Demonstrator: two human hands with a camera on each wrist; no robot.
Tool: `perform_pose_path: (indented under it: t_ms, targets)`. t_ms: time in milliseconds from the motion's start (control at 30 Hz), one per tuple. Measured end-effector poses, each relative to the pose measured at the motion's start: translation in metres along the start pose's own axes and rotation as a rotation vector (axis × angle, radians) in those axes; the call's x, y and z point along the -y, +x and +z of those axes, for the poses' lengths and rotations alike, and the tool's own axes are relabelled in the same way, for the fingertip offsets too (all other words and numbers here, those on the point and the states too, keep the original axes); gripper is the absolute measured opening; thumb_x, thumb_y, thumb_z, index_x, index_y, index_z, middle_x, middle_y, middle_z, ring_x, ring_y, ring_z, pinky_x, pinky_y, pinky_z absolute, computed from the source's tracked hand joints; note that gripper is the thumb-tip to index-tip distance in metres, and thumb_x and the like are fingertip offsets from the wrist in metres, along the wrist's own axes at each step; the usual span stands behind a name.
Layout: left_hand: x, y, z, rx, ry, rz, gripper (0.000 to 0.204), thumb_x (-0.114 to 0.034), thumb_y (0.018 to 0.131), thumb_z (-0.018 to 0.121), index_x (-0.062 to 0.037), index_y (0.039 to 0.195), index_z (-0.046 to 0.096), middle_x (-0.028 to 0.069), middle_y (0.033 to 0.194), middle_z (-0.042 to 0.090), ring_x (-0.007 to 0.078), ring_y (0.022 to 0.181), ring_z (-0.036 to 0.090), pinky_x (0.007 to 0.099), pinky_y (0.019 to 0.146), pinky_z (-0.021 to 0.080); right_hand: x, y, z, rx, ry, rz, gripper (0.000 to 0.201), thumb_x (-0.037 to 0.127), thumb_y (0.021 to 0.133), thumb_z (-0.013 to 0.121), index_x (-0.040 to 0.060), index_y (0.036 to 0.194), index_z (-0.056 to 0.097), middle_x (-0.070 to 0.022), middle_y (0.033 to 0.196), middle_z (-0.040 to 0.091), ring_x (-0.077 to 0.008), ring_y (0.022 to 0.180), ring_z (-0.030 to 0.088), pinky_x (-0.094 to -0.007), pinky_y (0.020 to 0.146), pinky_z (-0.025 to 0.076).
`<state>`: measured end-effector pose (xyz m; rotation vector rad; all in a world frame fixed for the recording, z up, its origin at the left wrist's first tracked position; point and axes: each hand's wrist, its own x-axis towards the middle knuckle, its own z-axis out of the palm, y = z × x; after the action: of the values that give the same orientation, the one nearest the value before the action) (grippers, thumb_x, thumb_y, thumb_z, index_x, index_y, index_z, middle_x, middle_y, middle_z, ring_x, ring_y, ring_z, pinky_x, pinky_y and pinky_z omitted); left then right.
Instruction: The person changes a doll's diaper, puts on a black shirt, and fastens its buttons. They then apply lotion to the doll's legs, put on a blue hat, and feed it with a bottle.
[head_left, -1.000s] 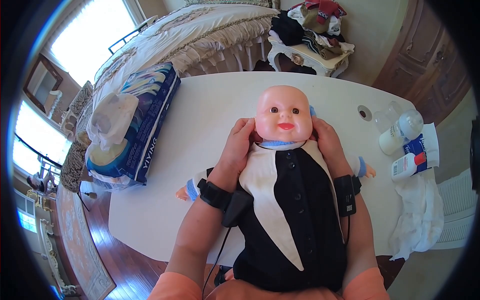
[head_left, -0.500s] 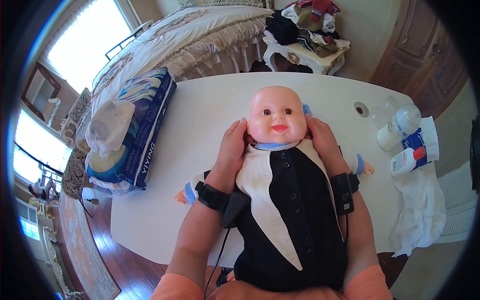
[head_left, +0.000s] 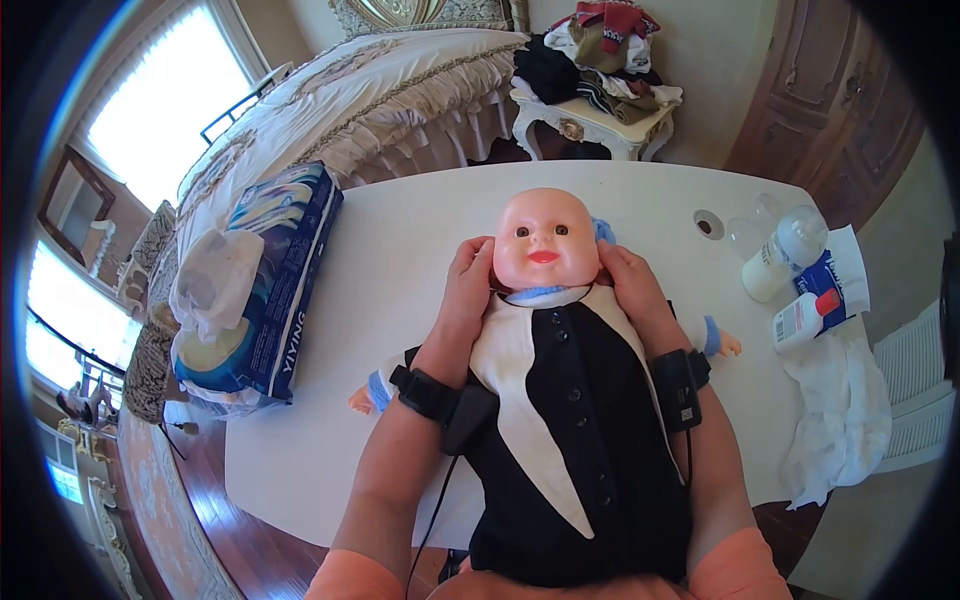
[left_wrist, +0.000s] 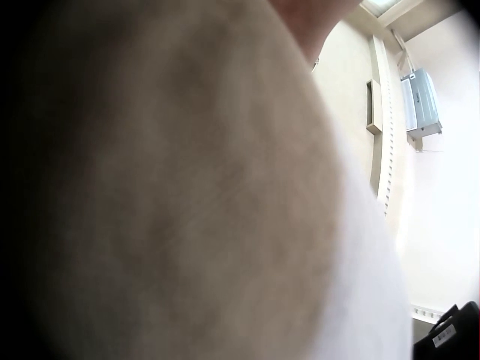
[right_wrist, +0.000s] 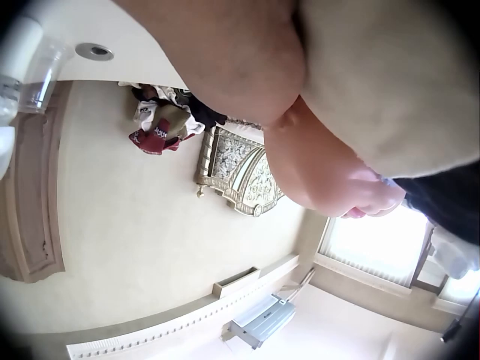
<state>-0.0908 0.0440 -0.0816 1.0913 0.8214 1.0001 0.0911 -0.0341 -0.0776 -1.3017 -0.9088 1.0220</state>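
Note:
A baby doll lies face up, its feet end toward the person. Over its front spreads a black and cream buttoned vest, with blue trim showing at the neck. My left hand holds one side of the doll's head and neck, fingers going in behind it. On the other side my right hand holds it likewise, thumb near the cheek. The fingertips of both hands are hidden behind the neck and collar. In the left wrist view, blurred cream cloth fills most of the picture.
On the white table, a blue diaper pack sits at the left. Along the right are a milk bottle, a red-capped white bottle and a crumpled white cloth. Behind stand a bed and a small clothes-laden table.
The head view has shifted a little, so the table and doll sit slightly lower and further left. Both hands stay at the sides of the doll's head, with only slight finger movement.

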Motion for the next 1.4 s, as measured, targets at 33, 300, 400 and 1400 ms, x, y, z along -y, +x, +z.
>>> perform_pose_path:
  t_ms: [33, 300, 400, 1400]
  targets:
    - [0.000, 0.001, 0.000, 0.002, -0.001, -0.001, 0.028, -0.026, 0.091, 0.040, -0.0015, 0.104, 0.045, 0.0060, 0.081, 0.054, 0.0111, 0.065, 0.052, 0.0247, 0.057, 0.046, 0.001, 0.000, -0.001, -0.002, 0.035, 0.024, 0.034, 0.032, 0.089, 0.044, 0.0018, 0.082, 0.057, 0.0012, 0.068, 0.052, -0.0061, 0.061, 0.043, -0.0192, 0.059, 0.036]
    - [-0.001, -0.002, -0.001, -0.045, -0.075, -0.015, 0.023, -0.019, 0.089, 0.044, 0.0008, 0.101, 0.046, 0.0057, 0.075, 0.054, 0.0124, 0.063, 0.053, 0.0254, 0.057, 0.046, -0.009, 0.003, -0.007, -0.100, 0.067, 0.000, 0.028, 0.024, 0.089, 0.045, 0.0003, 0.082, 0.058, 0.0003, 0.066, 0.052, -0.0072, 0.059, 0.046, -0.0198, 0.058, 0.039]
    - [0.002, -0.001, -0.005, -0.084, -0.131, -0.059, 0.020, -0.017, 0.088, 0.045, 0.0011, 0.097, 0.048, 0.0058, 0.073, 0.053, 0.0134, 0.061, 0.053, 0.0260, 0.057, 0.047, -0.011, 0.005, -0.007, -0.186, 0.142, -0.056, 0.023, 0.019, 0.087, 0.048, -0.0006, 0.079, 0.058, -0.0013, 0.064, 0.052, -0.0077, 0.057, 0.048, -0.0201, 0.056, 0.041]
    - [-0.002, -0.006, -0.002, 0.186, -0.019, 0.013, 0.040, -0.026, 0.093, 0.038, -0.0018, 0.125, 0.041, 0.0071, 0.109, 0.055, 0.0116, 0.092, 0.054, 0.0238, 0.080, 0.043, 0.012, 0.072, -0.015, -0.079, -1.226, -0.363, 0.021, 0.016, 0.067, 0.062, 0.0073, 0.086, 0.061, -0.0108, 0.086, 0.057, -0.0289, 0.082, 0.056, -0.0364, 0.068, 0.046]
